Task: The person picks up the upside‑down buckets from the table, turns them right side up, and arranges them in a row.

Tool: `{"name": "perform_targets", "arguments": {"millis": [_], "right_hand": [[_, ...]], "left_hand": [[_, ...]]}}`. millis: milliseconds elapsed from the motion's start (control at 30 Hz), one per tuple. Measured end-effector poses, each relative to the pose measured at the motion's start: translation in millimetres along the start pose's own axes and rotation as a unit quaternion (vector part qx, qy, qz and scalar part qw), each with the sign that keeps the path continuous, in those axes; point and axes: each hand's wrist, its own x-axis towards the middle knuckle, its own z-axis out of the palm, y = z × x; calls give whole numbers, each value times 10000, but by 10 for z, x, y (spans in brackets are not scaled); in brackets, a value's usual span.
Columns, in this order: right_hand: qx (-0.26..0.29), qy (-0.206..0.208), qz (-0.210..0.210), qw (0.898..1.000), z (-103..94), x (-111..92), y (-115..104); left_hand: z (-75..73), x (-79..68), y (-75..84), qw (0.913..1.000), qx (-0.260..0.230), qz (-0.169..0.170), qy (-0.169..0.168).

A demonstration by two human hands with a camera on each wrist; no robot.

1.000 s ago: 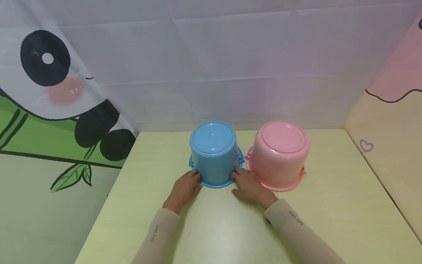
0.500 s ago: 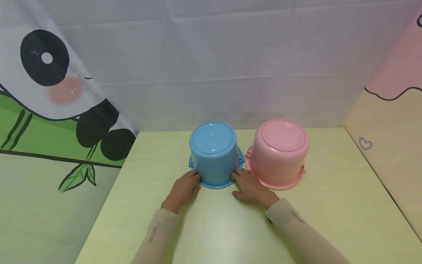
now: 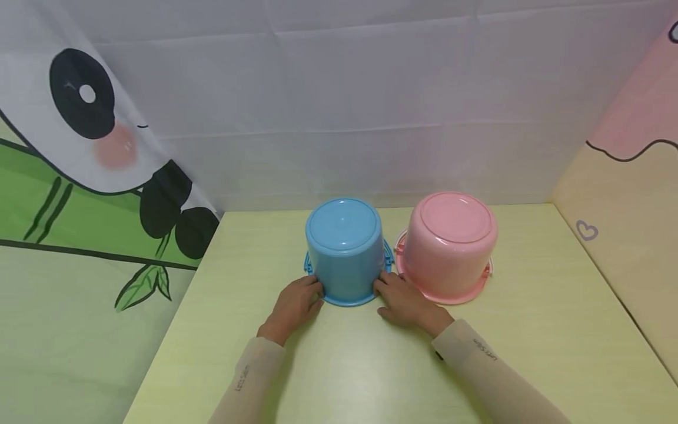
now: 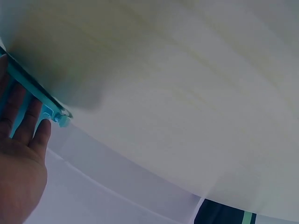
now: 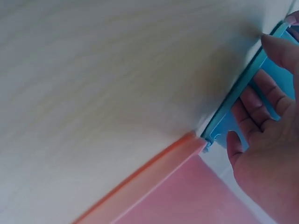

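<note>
An upside-down blue bucket (image 3: 345, 259) stands rim-down on the table, its handle lying around the rim. My left hand (image 3: 294, 305) touches its left side low down. In the left wrist view, the fairly straight fingers (image 4: 33, 116) lie against the blue wall at the rim. On the opposite side, my right hand (image 3: 405, 299) rests its fingers on the wall just above the rim. The right wrist view shows those fingers (image 5: 252, 105) only slightly bent, with the thumb close to the rim. Neither hand wraps around the bucket.
Close to the right of the blue bucket, a larger pink bucket (image 3: 452, 253) also stands upside down, its rim near my right hand. Pale yellow tabletop (image 3: 339, 365) spreads in front. A white cloth wall (image 3: 339, 118) rises behind, with painted panels on both sides.
The blue bucket has slid very slightly toward me, with both hands staying at its sides. The pink bucket stays in place. The view has shifted a little.
</note>
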Motion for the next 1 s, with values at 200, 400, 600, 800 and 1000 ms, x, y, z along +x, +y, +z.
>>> {"name": "perform_targets", "arguments": {"millis": [200, 400, 600, 800, 1000], "right_hand": [[103, 357, -287, 9989, -64, 36, 16], [267, 933, -523, 9939, -69, 68, 56], [397, 1450, -969, 9839, -33, 116, 120], [290, 1721, -1295, 9761, 13, 141, 191], [27, 2079, -1610, 9648, 30, 172, 245]], "left_hand": [[-35, 15, -21, 9998, 20, -112, 190], [-38, 20, -17, 9983, -405, -313, 288], [-8, -3, -48, 9950, -858, -204, 471], [-8, -42, -97, 9926, -1091, -105, 526], [-62, -71, -108, 9907, -1258, -263, 445]]}}
